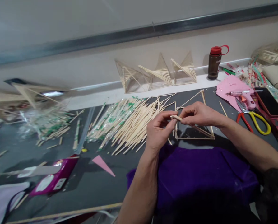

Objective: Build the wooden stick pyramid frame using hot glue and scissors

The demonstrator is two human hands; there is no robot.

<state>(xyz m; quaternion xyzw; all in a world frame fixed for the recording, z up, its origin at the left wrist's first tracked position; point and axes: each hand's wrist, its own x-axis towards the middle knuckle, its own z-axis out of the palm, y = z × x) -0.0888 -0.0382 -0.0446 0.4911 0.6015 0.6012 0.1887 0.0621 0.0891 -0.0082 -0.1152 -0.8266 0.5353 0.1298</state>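
My left hand [158, 130] and my right hand [197, 114] meet above the dark table, both pinching the same thin wooden stick [176, 117]. The stick belongs to an open pyramid frame of sticks [195, 132] that stands on the table just behind my hands. My fingers are closed on the stick near its left end. A purple cloth [199, 174] lies under my forearms at the table's front. A big heap of loose wooden sticks [132, 121], some in clear wrappers, lies just left of my left hand.
Three finished stick pyramids [157, 74] lean on the back ledge beside a brown bottle with a red lid [215, 62]. A pink glue gun [245, 98] and yellow-red handled scissors [255, 119] lie at right. A magenta packet [56, 177] and pink paper triangle [104, 165] lie front left.
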